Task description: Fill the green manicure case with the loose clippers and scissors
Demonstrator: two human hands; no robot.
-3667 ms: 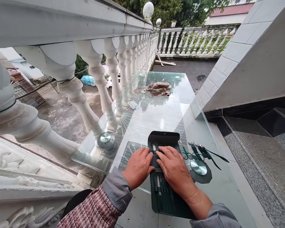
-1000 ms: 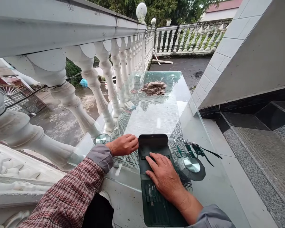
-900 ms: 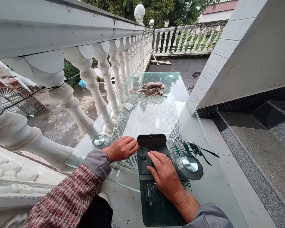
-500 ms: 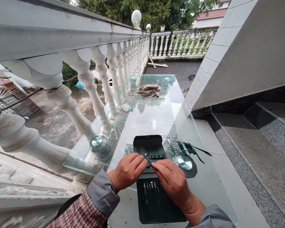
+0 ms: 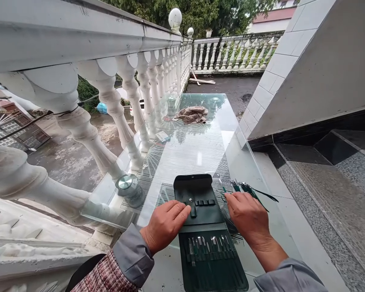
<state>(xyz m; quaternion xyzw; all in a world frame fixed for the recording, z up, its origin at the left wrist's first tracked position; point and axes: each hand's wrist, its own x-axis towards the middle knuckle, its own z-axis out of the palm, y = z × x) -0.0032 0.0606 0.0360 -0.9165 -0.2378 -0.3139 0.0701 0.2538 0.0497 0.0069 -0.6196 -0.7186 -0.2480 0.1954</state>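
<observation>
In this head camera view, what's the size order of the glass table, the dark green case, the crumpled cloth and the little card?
Largest to smallest:
1. glass table
2. dark green case
3. crumpled cloth
4. little card

The case is much nearer the camera than the cloth, so that ranking is unsure.
</observation>
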